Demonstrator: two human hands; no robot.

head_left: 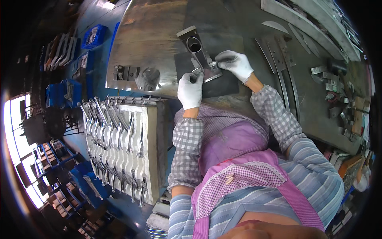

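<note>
A metal fixture (201, 55) with a round ring opening at its far end lies on the dark mat of the workbench. My left hand (190, 91), in a white glove, is at the fixture's near left corner. Its thumb and fingers are curled together beside a short shiny metal piece (196, 70); what they grip is hidden. To the right of the fixture is my gloved right hand (235, 64). Its fingertips are pinched close to a small shiny metal knob (213, 63) on the fixture's edge, and I cannot make out what is between them.
Left of my left arm stands a pale slotted rack (137, 149) full of slender shiny metal parts. A small clamp block (126, 73) and a crumpled grey cloth (147, 79) lie on the bench's left. Long metal strips (280, 73) and assorted metal blocks (333, 85) lie to the right.
</note>
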